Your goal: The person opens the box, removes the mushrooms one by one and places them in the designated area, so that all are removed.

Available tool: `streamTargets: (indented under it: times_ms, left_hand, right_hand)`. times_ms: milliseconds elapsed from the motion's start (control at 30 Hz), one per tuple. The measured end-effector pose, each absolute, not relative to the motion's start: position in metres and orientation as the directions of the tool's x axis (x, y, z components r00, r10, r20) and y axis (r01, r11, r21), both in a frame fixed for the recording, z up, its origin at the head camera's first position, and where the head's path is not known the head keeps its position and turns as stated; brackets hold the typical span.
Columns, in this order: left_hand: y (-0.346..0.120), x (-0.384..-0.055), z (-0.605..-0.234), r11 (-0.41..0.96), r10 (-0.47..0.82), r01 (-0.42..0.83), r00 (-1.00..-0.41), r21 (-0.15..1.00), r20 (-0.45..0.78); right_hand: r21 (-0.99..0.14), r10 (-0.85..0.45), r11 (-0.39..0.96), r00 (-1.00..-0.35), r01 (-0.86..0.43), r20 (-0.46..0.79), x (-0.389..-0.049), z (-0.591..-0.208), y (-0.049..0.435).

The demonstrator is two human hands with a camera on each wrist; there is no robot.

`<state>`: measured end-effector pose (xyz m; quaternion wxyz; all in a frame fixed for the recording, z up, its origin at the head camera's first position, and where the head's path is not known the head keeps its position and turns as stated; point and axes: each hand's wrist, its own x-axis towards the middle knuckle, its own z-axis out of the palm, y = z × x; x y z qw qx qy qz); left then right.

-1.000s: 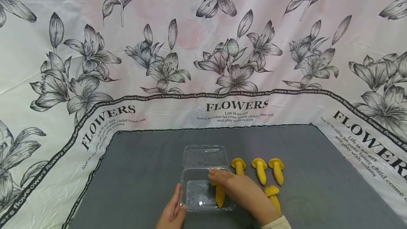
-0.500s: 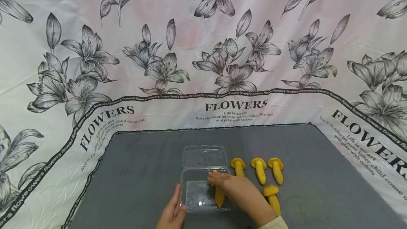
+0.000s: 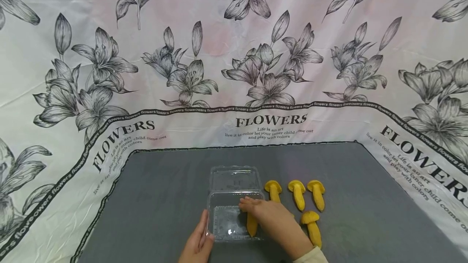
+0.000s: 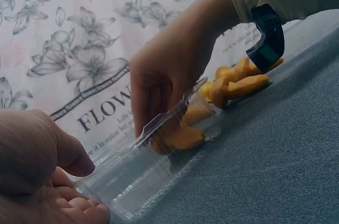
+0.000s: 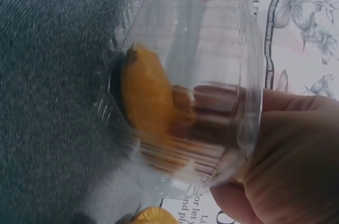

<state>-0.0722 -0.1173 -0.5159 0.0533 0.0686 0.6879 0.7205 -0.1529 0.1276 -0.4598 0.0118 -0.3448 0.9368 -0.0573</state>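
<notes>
A clear plastic clamshell box (image 3: 226,220) stands on the grey table with its lid (image 3: 234,178) folded back. My left hand (image 3: 197,238) grips its left side, thumb at the near corner. My right hand (image 3: 276,222) reaches over the right wall into the box. Its fingers pinch a yellow mushroom (image 3: 252,226) that lies along the right side, stem toward me. Through the plastic in the right wrist view, the fingertips meet the mushroom (image 5: 145,91) near its cap. My right hand hides that cap in the head view.
To the right of the box lie several more yellow mushrooms, with a back row (image 3: 297,194) and a nearer one (image 3: 312,226). My right hand partly covers the row's leftmost mushroom (image 3: 273,190). A flower-printed cloth (image 3: 270,127) borders the table at the back and sides.
Hands, box and the mushroom inside stay almost in place. My right wrist has shifted slightly left, showing more of the nearer mushroom on the table.
</notes>
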Motion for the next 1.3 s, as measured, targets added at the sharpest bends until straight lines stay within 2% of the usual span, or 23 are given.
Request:
streamTargets:
  times_ms: [400,700,1033,1133,1300]
  left_hand:
    - [-0.116,-0.076,-0.516,-0.078,0.189,0.027,-0.981,0.997,0.041]
    - [-0.115,-0.075,-0.519,-0.056,0.209,-0.014,-0.978,0.998,-0.002]
    - [-0.115,-0.075,-0.520,-0.052,0.180,-0.033,-0.983,0.998,-0.023]
    - [-0.116,-0.075,-0.520,-0.047,0.183,-0.026,-0.983,0.999,-0.017]
    - [-0.117,-0.077,-0.519,-0.044,0.175,-0.024,-0.985,0.999,-0.016]
  right_hand:
    - [-0.091,-0.649,0.752,-0.757,-0.653,0.075,-0.154,-0.464,0.127]
    - [-0.135,-0.650,0.750,-0.759,-0.647,0.026,-0.149,-0.465,0.133]
    - [-0.137,-0.668,0.732,-0.743,-0.667,0.044,-0.149,-0.464,0.135]
    - [-0.127,-0.682,0.715,-0.726,-0.687,0.088,-0.148,-0.461,0.138]
    - [-0.093,-0.700,0.676,-0.676,-0.731,0.228,-0.149,-0.459,0.145]
